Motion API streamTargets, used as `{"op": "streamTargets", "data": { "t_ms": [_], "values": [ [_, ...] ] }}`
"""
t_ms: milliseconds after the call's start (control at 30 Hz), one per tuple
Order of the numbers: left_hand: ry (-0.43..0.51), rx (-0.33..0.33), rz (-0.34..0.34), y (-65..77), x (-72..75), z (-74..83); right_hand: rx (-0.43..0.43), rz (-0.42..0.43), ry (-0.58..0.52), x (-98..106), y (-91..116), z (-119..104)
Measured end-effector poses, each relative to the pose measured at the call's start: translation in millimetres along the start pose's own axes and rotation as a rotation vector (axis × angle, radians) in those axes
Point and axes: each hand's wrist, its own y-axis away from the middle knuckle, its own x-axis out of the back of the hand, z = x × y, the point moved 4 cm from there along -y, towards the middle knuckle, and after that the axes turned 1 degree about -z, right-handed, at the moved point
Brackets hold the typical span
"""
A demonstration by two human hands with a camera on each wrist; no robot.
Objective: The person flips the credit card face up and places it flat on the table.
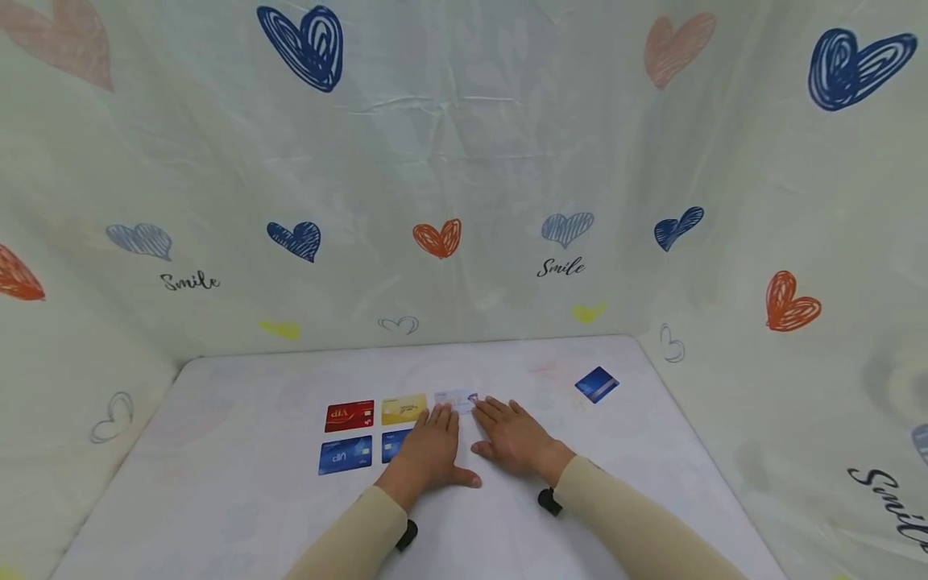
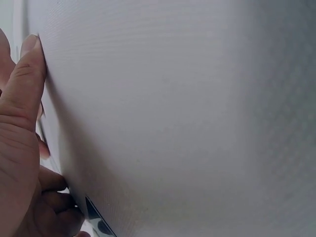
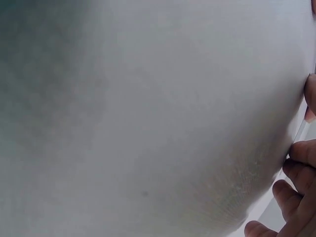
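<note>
A pale card (image 1: 451, 398) lies on the white table, at the right end of the upper row of cards. My left hand (image 1: 432, 451) is spread flat, fingertips at the card's lower left edge, thumb stretched out to the right. From the other side, the fingertips of my right hand (image 1: 516, 439) are right at the card's right end, palm down. Beside the left fingers is a yellow card (image 1: 399, 409). The left hand partly covers a blue card (image 1: 393, 443) below that. In the left wrist view my thumb (image 2: 22, 94) rests along the table surface.
A red VIP card (image 1: 350, 416) and a blue VIP card (image 1: 345, 456) lie to the left, one above the other. Apart from the others, a blue card (image 1: 598, 385) sits tilted at the back right. A heart-patterned curtain (image 1: 435, 161) hangs behind the table (image 1: 217, 451).
</note>
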Motion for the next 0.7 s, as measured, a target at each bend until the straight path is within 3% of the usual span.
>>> {"op": "streamTargets", "data": {
  "t_ms": [433, 700],
  "values": [
    [0.002, 0.011, -0.005, 0.8, -3.8, 0.8, -0.023, 0.069, -0.035, -2, 12, 16],
    [0.013, 0.028, -0.022, 2.6, -3.2, -2.1, -0.147, 0.149, -0.087, 0, 40, 77]
  ]
}}
